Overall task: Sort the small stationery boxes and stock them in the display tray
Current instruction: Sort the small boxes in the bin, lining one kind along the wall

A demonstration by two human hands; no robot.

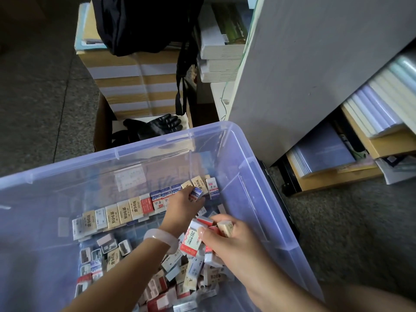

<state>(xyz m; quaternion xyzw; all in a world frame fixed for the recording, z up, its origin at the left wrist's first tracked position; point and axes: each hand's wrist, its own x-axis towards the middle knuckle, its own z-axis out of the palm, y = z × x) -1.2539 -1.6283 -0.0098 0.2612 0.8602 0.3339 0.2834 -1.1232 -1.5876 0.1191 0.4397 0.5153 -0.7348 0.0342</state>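
A clear plastic bin (265, 167) fills the lower half of the head view. Along its far inner side a row of small eraser boxes (126, 212) stands on edge, beige, red and blue-white. My left hand (184, 206) reaches to the right end of that row and pinches a blue-and-white box (196, 194) there. My right hand (231, 242) hovers nearer to me and grips several boxes at once, among them a red-and-white 2B box (191, 240) and a beige one (226, 228). A loose heap of mixed boxes (171, 280) lies on the bin floor below my hands.
Behind the bin an open carton holds black gloves (157, 127), with a stack of taped cartons (135, 84) and a black bag (144, 23) beyond. A grey cabinet (315, 75) stands at right, with plastic sleeves and paper stacks (360, 131) under it. Stacked books (220, 52) sit behind.
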